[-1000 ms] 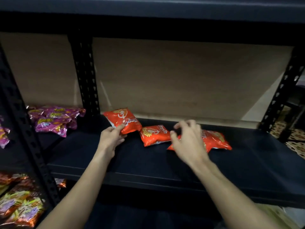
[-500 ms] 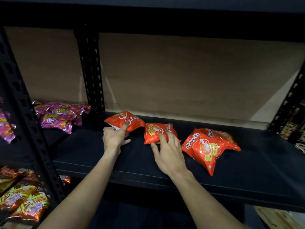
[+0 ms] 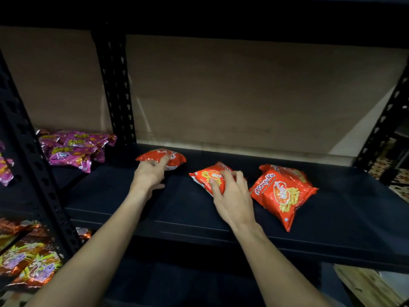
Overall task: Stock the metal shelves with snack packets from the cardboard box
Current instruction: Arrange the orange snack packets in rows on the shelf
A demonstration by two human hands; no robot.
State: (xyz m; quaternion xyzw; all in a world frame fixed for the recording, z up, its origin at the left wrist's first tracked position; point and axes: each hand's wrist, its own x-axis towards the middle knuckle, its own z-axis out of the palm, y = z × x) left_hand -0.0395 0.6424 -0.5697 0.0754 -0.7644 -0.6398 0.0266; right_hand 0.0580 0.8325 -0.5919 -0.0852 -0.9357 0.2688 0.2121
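Three red snack packets lie on the black metal shelf [image 3: 188,209]. My left hand [image 3: 149,177] reaches to the left packet [image 3: 174,157] near the back, with its fingertips resting on the front edge and the fingers loose. My right hand [image 3: 232,196] grips the middle packet [image 3: 205,176], with thumb and fingers curled over its top. The right packet [image 3: 285,191] is the largest. It lies free just right of my right hand, tilted with one corner toward the shelf's front edge.
Purple packets [image 3: 73,147] are piled in the bay to the left, beyond a black perforated upright [image 3: 115,85]. Orange-brown packets [image 3: 26,260] fill the lower left shelf. A front post [image 3: 33,165] stands at the left. Brown backing board closes the rear. A pale wooden surface [image 3: 371,286] shows at bottom right.
My right hand left the right packet, moved onto the middle packet and curled its fingers round it. My left hand stayed at the left packet, its fingers loosening.
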